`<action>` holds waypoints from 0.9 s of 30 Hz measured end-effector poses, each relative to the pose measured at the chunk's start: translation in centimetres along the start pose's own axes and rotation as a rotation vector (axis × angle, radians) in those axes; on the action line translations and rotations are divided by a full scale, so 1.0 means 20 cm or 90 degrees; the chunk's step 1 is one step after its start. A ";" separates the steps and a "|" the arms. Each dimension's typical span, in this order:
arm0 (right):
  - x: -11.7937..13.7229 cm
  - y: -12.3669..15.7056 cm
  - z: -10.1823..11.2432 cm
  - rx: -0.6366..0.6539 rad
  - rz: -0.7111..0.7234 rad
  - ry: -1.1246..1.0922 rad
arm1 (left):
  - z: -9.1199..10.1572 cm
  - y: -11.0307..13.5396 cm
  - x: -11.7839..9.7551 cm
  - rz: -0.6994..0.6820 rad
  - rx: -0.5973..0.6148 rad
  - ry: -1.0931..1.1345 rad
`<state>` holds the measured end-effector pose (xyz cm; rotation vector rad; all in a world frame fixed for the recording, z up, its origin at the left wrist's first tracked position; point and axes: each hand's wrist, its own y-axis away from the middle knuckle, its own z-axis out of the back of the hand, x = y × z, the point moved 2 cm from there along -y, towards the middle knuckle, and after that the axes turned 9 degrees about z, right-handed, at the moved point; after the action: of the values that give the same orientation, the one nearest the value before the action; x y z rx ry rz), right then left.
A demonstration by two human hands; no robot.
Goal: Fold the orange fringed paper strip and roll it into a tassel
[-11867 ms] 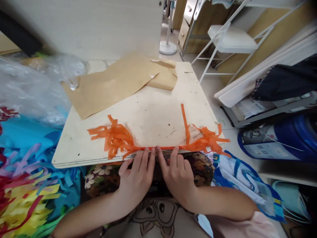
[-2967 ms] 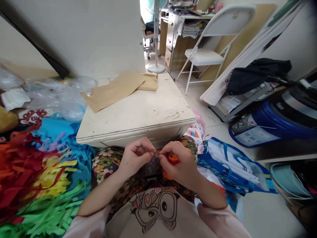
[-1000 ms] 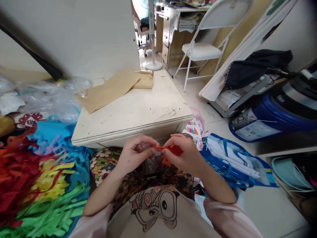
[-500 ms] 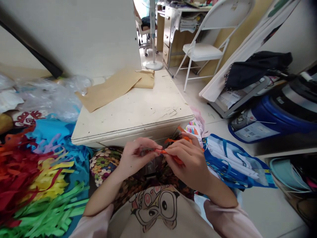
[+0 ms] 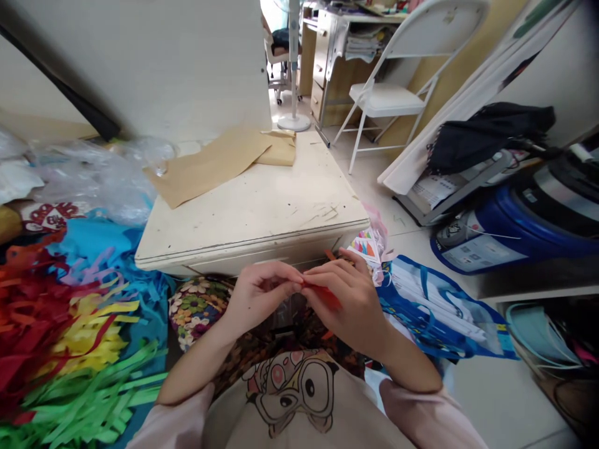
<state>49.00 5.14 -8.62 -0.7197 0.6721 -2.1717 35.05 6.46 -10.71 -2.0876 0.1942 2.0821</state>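
Above my lap, just off the front of the white cabinet (image 5: 262, 212), my two hands meet at the fingertips. My left hand (image 5: 264, 293) is closed in a pinch against one end of an orange-red strip (image 5: 327, 295). Its material, cloth or paper, cannot be made out. My right hand (image 5: 353, 299) has its fingers curled round the same strip, whose bulk shows under the palm. The spot where the fingertips meet is mostly hidden.
Brown paper (image 5: 210, 165) lies on the cabinet. At left are heaps of red, yellow and green strips (image 5: 93, 393) and clear plastic bags (image 5: 103, 174). To the right sit a blue bag (image 5: 435, 305), a blue bucket (image 5: 496, 231) and a white folding chair (image 5: 393, 100).
The fingertips of both hands have come closer together, covering the stretch of strip that showed between them. Less orange shows above my right hand. The view has shifted slightly.
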 end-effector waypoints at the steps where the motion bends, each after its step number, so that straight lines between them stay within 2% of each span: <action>1: 0.00 0.00 -0.01 0.003 0.003 0.006 | 0.00 0.00 0.00 -0.003 -0.005 -0.020; 5: -0.01 0.00 -0.05 -0.012 -0.002 0.060 | -0.01 -0.01 0.01 -0.004 -0.047 -0.124; 8: -0.02 0.00 -0.08 -0.032 -0.012 0.096 | -0.01 -0.01 0.02 -0.043 -0.107 -0.213; 10: -0.02 0.00 -0.10 -0.037 -0.020 0.111 | -0.02 -0.01 0.04 -0.073 -0.118 -0.245; 19: -0.03 0.02 -0.10 -0.065 -0.022 0.132 | 0.01 0.01 0.05 -0.168 -0.123 -0.183; 27: -0.03 0.02 -0.10 -0.071 -0.049 0.107 | 0.01 0.00 0.04 -0.176 -0.134 -0.159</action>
<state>48.30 5.84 -10.41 -0.6336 0.8711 -2.2979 34.87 6.53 -11.46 -1.8079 -0.3431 2.2371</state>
